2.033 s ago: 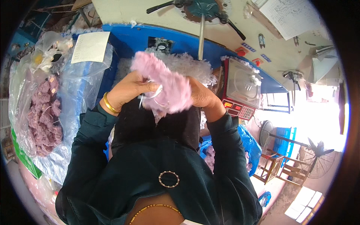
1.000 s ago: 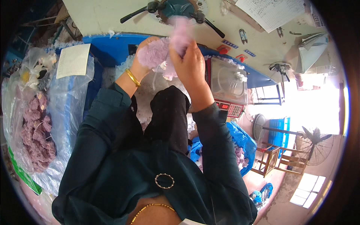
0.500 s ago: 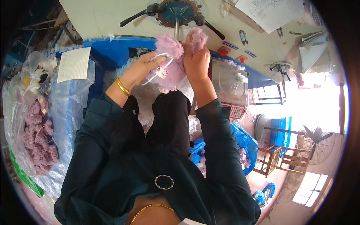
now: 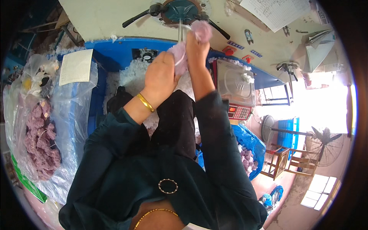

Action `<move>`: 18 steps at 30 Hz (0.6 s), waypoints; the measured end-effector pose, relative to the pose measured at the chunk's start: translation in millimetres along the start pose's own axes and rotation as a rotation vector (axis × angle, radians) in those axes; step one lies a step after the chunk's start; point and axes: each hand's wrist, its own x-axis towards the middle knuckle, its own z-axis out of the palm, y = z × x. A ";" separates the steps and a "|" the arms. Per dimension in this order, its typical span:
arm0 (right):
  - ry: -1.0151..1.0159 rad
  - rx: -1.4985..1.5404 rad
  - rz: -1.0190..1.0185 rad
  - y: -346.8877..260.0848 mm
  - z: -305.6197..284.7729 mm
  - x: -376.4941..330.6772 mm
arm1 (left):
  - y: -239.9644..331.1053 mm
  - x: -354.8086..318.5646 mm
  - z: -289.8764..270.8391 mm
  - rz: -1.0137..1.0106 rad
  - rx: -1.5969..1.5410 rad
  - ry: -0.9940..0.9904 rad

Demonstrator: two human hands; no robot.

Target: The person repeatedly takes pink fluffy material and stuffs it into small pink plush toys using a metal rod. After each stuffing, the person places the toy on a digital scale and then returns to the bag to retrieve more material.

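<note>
Mauve plush pieces (image 4: pixel 41 143) lie heaped at nine o'clock inside a clear plastic bag (image 4: pixel 78 122), probably bundled to keep them together. At ten o'clock a written sheet (image 4: pixel 76 67) rests on the plastic, perhaps for quick reference. Toward eleven, a blue wall (image 4: pixel 111 46) edges a bed of loose white fibre (image 4: pixel 132 74), apparently penning it in.

Also at eleven, the left hand (image 4: pixel 160 74), back uppermost, is closed around a lilac plush piece (image 4: pixel 180 57) lying at twelve o'clock by the end of a metal pipe (image 4: pixel 180 30); whether the pipe enters it is hidden. At twelve, the right hand (image 4: pixel 198 50) grips plush too, a tuft bulging above the fist. Two holds likely stop such floppy stuff sagging.

Cream panel (image 4: pixel 103 23) spans the top, carrying red buttons (image 4: pixel 230 51) at one o'clock, near its edge, presumably for easy reach. At two sits a digital scale (image 4: pixel 235 86); at four, a blue bag (image 4: pixel 253 134) holds more plush. Farther right are wooden chairs (image 4: pixel 276 163), then a standing fan (image 4: pixel 324 143) just past three.
</note>
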 end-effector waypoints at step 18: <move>-0.717 0.186 0.310 -3.0 -93.7 -28.7 | -26.6 -30.2 -5.6 -0.252 -1.110 0.016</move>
